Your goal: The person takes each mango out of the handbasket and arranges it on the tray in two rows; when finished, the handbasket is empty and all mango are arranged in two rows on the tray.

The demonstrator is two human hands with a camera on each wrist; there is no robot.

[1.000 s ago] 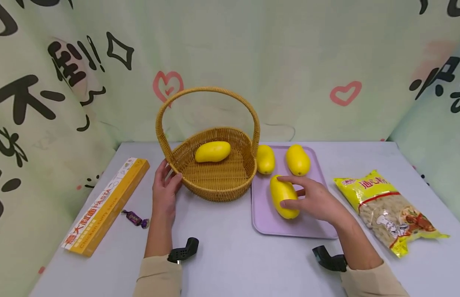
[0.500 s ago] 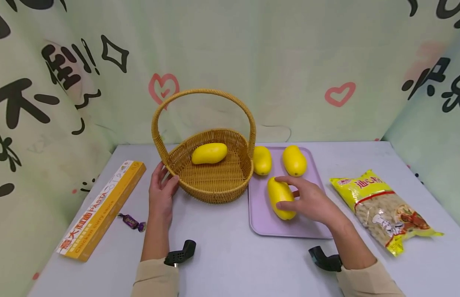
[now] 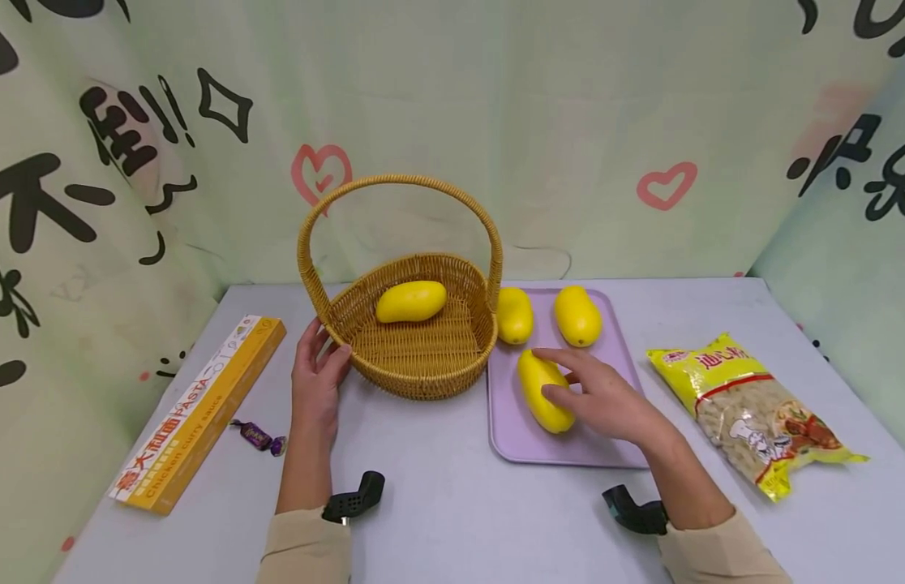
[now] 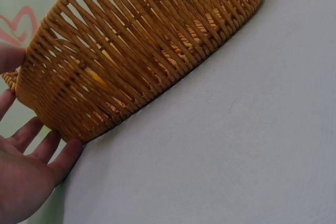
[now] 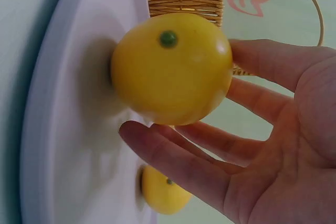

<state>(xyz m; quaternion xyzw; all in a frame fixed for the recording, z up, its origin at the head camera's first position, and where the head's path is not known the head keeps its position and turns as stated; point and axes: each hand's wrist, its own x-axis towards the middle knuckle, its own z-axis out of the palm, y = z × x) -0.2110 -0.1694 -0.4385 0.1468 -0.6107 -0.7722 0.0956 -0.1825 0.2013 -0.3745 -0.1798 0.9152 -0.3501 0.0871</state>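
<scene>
A yellow mango point(image 3: 546, 392) lies slanted on the lilac tray point(image 3: 512, 442) in the head view. My right hand point(image 3: 606, 396) grips it from the right, index finger at its far end and thumb along its near side. In the right wrist view, the mango point(image 5: 170, 72) shows its green stem end, with the fingers spread around its side. My left hand point(image 3: 315, 381) holds the left end of the wicker basket point(image 3: 423, 383). In the left wrist view, thumb and fingers touch the basket's woven wall point(image 4: 131, 45). Another mango point(image 3: 412, 302) lies inside the basket.
Two mangoes, a left one point(image 3: 515, 316) and a right one point(image 3: 577, 316), lie at the tray's back. A pasta box point(image 3: 200, 414) and a wrapped candy point(image 3: 255, 435) lie left. A yellow food bag point(image 3: 755, 418) lies right. The basket's tall handle point(image 3: 401, 179) arches up.
The mango under my right hand has tilted and shifted slightly left, and the hand has moved left with it. The left hand stays at the basket. The head view has shifted a little.
</scene>
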